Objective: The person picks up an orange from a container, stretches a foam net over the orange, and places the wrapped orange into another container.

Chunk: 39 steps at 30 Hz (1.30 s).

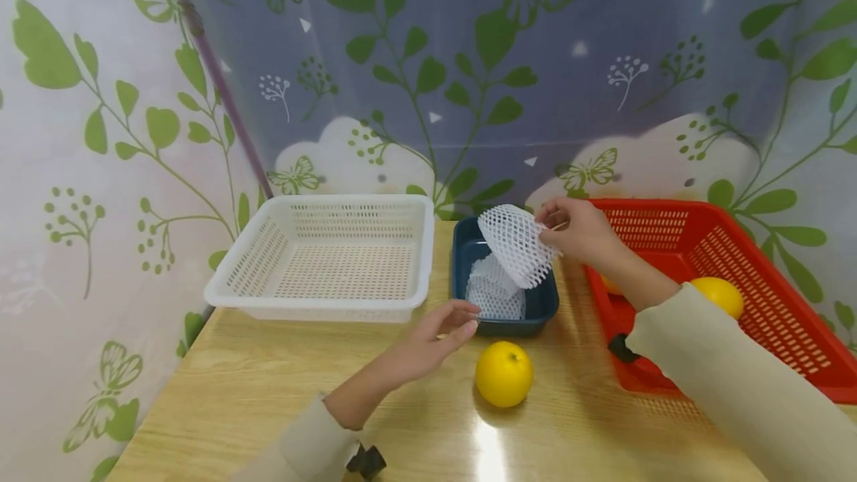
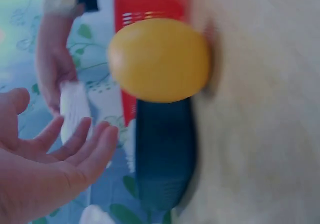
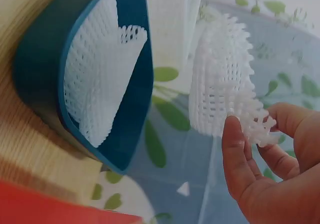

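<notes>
Over the dark blue bin (image 1: 506, 327), my right hand (image 1: 577, 227) pinches one end of a white foam fruit net (image 1: 515, 244). More white foam netting (image 1: 494, 290) lies inside the bin, also seen in the right wrist view as a folded foam net (image 3: 100, 74). My left hand (image 1: 435, 341) is held at the bin's near left corner, fingers relaxed and spread, with nothing in them. Just in front of the bin a yellow orange-like fruit (image 1: 504, 374) sits on the table, right of the left hand and apart from it.
At the left stands a white slatted basket (image 1: 321, 309). A red basket (image 1: 669, 207) at the right holds yellow fruits, one of them (image 1: 719, 296) partly behind the right sleeve. A patterned cloth hangs behind the wooden table (image 1: 268, 370).
</notes>
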Tool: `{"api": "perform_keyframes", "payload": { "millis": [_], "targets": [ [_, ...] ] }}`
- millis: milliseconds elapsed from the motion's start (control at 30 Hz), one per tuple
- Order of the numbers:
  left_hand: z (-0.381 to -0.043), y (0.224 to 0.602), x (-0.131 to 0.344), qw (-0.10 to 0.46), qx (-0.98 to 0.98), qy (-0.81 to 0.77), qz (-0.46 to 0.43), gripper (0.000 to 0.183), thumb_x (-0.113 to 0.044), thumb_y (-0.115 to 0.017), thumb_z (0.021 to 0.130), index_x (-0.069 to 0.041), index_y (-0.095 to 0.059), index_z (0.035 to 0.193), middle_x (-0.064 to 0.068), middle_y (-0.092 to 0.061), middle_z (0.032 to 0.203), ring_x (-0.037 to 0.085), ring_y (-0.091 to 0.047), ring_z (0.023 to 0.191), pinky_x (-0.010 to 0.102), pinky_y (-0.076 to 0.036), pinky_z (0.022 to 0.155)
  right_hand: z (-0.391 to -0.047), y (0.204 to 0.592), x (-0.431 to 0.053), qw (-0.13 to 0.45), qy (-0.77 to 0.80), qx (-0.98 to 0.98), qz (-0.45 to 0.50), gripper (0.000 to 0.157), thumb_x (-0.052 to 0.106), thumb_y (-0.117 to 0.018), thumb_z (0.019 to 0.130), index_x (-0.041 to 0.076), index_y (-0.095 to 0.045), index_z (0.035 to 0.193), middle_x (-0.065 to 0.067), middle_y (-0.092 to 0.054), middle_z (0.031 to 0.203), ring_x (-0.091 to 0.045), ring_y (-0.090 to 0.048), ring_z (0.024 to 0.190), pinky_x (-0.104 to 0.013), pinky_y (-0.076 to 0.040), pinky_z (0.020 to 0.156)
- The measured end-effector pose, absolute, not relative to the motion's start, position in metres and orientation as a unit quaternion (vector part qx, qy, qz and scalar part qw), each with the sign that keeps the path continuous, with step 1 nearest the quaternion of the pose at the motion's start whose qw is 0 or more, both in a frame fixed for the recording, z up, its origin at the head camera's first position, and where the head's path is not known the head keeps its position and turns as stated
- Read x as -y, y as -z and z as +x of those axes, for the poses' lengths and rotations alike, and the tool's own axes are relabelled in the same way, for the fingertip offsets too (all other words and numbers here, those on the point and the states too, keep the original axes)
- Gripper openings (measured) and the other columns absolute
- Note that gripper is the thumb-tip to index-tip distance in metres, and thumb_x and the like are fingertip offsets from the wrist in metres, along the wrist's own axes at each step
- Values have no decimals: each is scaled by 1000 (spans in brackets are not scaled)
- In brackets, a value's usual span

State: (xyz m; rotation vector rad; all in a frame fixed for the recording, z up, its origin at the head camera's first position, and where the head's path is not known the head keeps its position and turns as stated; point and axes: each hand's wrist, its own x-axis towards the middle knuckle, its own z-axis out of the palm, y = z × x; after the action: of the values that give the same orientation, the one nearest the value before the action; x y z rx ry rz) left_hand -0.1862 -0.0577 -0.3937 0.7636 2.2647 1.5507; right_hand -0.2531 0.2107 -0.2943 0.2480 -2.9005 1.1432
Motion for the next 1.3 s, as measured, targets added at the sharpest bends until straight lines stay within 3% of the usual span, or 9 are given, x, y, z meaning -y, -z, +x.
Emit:
{"api": "perform_keyframes", "payload": {
  "millis": [167, 333, 500, 633, 833, 967, 1100, 1200, 1300],
  "targets": [
    [-200, 374, 65, 93, -739, -624, 237, 41, -21, -55, 101, -5, -44, 137, 20, -57, 129, 34, -58, 113, 41, -53, 91, -228, 293, -207, 71, -320, 933, 150, 19, 5, -60, 88, 2, -63, 107, -15, -66, 102, -29, -59, 89, -41, -52, 79],
    [-212, 366, 61, 79, -717, -661, 205, 49, -17, -58, 99, -7, -40, 144, 20, -55, 133, 31, -57, 117, 38, -51, 94, -202, 293, -198, 148, -244, 936, 209, 15, 1, -65, 85, 5, -65, 100, -9, -69, 94, -27, -62, 85, -44, -55, 77],
    [-216, 367, 52, 62, -729, -649, 208, 48, -17, -60, 97, -3, -45, 141, 18, -57, 131, 31, -57, 118, 34, -50, 96, -181, 290, -187, 152, -215, 933, 244, 20, -1, -71, 82, 5, -67, 100, -8, -71, 95, -27, -67, 88, -43, -57, 78],
    [-218, 371, 49, 45, -748, -632, 198, 40, -19, -61, 97, 1, -54, 131, 16, -62, 118, 30, -61, 107, 34, -54, 89, -168, 289, -179, 172, -185, 929, 271, 27, -2, -76, 78, 6, -67, 102, -8, -71, 95, -25, -64, 83, -39, -58, 74],
    [-219, 384, 41, 89, -757, -619, 189, 33, -23, -58, 99, 6, -61, 115, 15, -64, 101, 23, -61, 86, 37, -57, 80, -153, 295, -170, 218, -132, 923, 288, 33, 0, -79, 75, 8, -66, 104, -9, -71, 95, -25, -62, 83, -38, -58, 69],
    [-215, 387, 36, 96, -737, -644, 183, 27, -16, -60, 97, 8, -61, 111, 16, -66, 101, 11, -60, 82, 32, -56, 80, -151, 299, -166, 222, -129, 920, 296, 34, -1, -80, 74, 8, -66, 104, -9, -71, 97, -26, -64, 89, -40, -58, 74],
    [-213, 388, 36, 84, -702, -690, 157, 22, -8, -62, 95, 12, -59, 106, 15, -67, 96, 9, -59, 79, 31, -56, 79, -153, 295, -166, 203, -149, 922, 293, 33, 5, -81, 76, 8, -67, 106, -8, -71, 100, -25, -64, 88, -40, -58, 75],
    [-214, 388, 38, 112, -661, -730, 135, 17, -2, -59, 96, 12, -58, 105, 7, -64, 92, 9, -59, 80, 29, -56, 80, -155, 283, -172, 190, -214, 919, 272, 28, 12, -78, 82, 8, -66, 108, -6, -70, 100, -19, -64, 84, -32, -58, 72],
    [-213, 387, 40, 174, -586, -782, 123, 7, 2, -51, 99, 5, -56, 102, 1, -63, 92, 11, -61, 84, 28, -56, 82, -157, 272, -184, 187, -334, 893, 237, 21, 15, -68, 92, 6, -63, 111, -2, -67, 100, -11, -62, 83, -18, -54, 74]
  ]
}}
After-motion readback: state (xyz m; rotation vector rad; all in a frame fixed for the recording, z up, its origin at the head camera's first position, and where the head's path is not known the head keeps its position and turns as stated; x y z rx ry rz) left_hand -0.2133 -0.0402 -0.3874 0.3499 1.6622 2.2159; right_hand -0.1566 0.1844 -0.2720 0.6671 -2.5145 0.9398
